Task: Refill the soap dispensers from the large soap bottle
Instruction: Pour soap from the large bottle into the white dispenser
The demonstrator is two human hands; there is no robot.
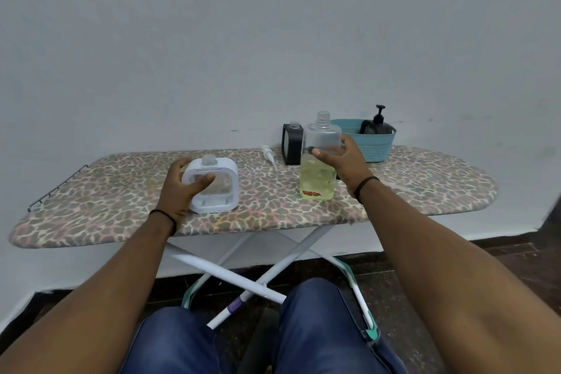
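Leopard-print ironing board (425, 185) carries everything. Left hand (182, 188) grips the white soap dispenser (214, 185) near its front edge; right hand (346, 161) clasps the large soap bottle (318, 167) (uncapped, half full). Behind stand a black dispenser (292, 144), loose pump (268, 155) and teal basket (375, 146).

Both bare arms reach forward from the bottom corners of the frame toward its middle. The left hand (182, 184), left of center, has its fingers and thumb curled in a grip. The right hand (346, 158), right of center, is likewise curled in a grip, thumb pointing left. A dark band circles each wrist.
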